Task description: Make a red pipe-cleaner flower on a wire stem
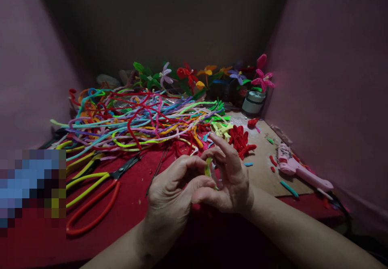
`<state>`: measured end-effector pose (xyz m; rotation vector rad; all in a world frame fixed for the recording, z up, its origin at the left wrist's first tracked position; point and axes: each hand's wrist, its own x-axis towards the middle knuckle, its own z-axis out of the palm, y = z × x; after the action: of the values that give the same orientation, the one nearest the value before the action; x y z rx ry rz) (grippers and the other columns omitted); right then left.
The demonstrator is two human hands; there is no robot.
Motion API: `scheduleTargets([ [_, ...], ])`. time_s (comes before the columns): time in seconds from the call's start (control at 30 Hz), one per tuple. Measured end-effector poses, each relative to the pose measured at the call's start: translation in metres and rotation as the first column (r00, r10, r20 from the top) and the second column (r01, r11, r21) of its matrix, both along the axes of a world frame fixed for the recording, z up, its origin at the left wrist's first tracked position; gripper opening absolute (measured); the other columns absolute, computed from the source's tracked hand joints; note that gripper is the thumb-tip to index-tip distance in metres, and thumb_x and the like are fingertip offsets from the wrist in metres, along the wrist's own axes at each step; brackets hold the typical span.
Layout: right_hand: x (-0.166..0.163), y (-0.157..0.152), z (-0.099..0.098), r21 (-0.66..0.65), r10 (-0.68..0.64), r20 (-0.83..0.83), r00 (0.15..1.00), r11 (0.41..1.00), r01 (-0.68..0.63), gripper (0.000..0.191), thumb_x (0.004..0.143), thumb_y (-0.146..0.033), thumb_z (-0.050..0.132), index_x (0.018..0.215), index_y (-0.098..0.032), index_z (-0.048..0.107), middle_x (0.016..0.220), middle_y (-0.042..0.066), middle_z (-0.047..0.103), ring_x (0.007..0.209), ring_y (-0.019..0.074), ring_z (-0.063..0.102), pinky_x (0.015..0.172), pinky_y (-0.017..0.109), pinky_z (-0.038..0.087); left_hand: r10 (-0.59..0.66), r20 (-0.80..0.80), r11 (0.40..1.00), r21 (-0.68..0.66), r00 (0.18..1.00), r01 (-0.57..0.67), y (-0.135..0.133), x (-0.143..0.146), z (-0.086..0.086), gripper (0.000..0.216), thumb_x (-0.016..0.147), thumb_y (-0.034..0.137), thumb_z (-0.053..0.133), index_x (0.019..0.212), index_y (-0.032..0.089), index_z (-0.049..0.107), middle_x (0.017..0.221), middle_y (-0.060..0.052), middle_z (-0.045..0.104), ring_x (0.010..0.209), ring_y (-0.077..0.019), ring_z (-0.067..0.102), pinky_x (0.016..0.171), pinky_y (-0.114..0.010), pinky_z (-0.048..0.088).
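Note:
Both hands meet over the front of the red-covered table, round a small ring-shaped roll of yellow-green tape (208, 169) with a whitish inside. My left hand (174, 186) pinches its near left side between thumb and fingers. My right hand (232, 176) curls round it from the other side, its thumb close to the left thumb and its index finger raised. The fingers hide part of the roll. Just beyond the right hand lies a bunch of red fuzzy petals (240, 139).
A tangled heap of colourful pipe cleaners (145, 117) spreads across the back. Scissors (113, 176) with red and yellow handles lie left. A pink glue gun (303, 172) rests on a board (263, 176) at right. Pipe-cleaner flowers (188, 75) and a jar (254, 102) stand behind.

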<state>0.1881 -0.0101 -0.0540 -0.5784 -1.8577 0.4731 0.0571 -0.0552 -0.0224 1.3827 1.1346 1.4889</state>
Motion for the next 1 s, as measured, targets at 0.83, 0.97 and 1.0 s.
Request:
scheduleTargets([
  [0.83,-0.0015,-0.0011,0.0014,0.059,-0.091,0.043,0.995,0.994,0.088,0.083,0.072,-0.060,0.055,0.138,-0.022,0.021,0.118,0.015,0.051,0.086,0.0226,0.059,0.075,0.038,0.050,0.031,-0.140,0.985,0.172,0.990,-0.007,-0.0035,0.0036,-0.0084,0.007,0.074,0.018,0.063,0.068,0.019,0.060,0.068,0.002,0.060,0.062,-0.0099,0.057,0.061,-0.020,0.045],
  [0.97,-0.0021,-0.0015,0.0008,0.073,-0.090,0.015,0.996,0.993,0.089,0.084,0.071,-0.062,0.055,0.138,-0.022,0.022,0.118,0.015,0.050,0.083,0.0216,0.060,0.074,0.037,0.050,-0.033,-0.104,0.988,0.146,0.994,0.048,-0.0022,0.0029,-0.0079,0.009,0.073,0.016,0.063,0.067,0.018,0.057,0.067,0.002,0.058,0.063,-0.0094,0.056,0.061,-0.019,0.045],
  [1.0,-0.0022,-0.0016,0.0003,0.064,-0.089,0.010,0.996,0.994,0.088,0.085,0.070,-0.062,0.055,0.138,-0.022,0.022,0.116,0.014,0.051,0.082,0.0213,0.060,0.073,0.037,0.050,-0.039,-0.067,0.992,0.118,0.997,0.047,-0.0015,0.0029,-0.0071,0.007,0.072,0.015,0.064,0.073,0.019,0.058,0.068,0.002,0.059,0.063,-0.0095,0.056,0.060,-0.019,0.046],
])
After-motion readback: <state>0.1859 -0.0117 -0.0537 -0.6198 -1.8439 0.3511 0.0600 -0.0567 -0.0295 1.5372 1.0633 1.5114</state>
